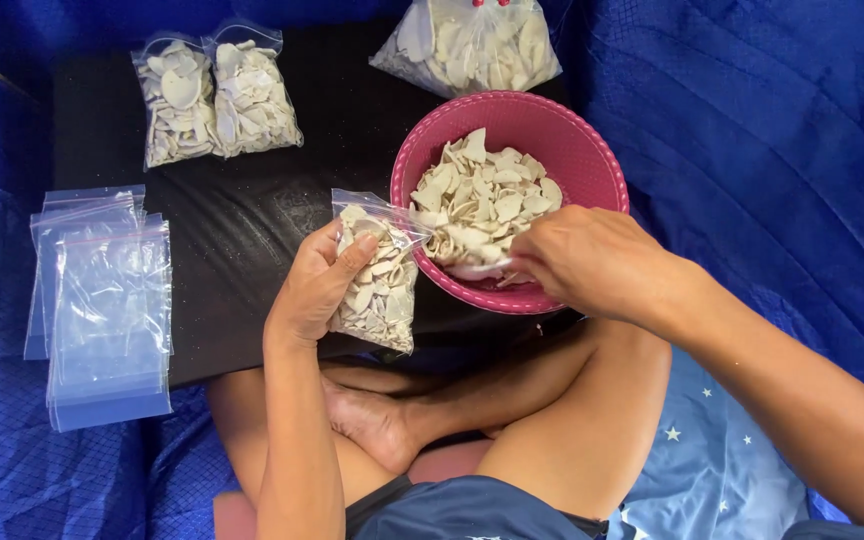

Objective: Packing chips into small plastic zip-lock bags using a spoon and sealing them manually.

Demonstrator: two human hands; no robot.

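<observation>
The left hand point(314, 285) is gripping a small clear bag point(380, 275) by its side, fingers curled around it and thumb pressed on the front, holding it upright with the mouth tipped open toward the right hand. The bag is looking well filled with pale, dried chips, though the top part is not yet packed and the mouth is unsealed.

The right hand point(592, 258) is reaching into the near edge of the pink basket point(602, 170), just to the right of the bag. Its fingers are bunched and pointing down into the chips point(482, 200); they seem to be pinching some, but the knuckles are hiding the fingertips, so I cannot tell for certain what they have hold of.

Judging by how things are lying, the work looks to be somewhere in the middle. Two filled bags point(214, 98) are resting beyond the left hand, at the far edge of the black board point(252, 230). A stack of empty bags point(102, 300) is waiting out to the left of the left hand, and it looks thick. The basket is holding a good heap of chips, and a large bag of chips point(472, 45) is lying beyond the basket, far from the right hand. So much appears left to pack.
</observation>
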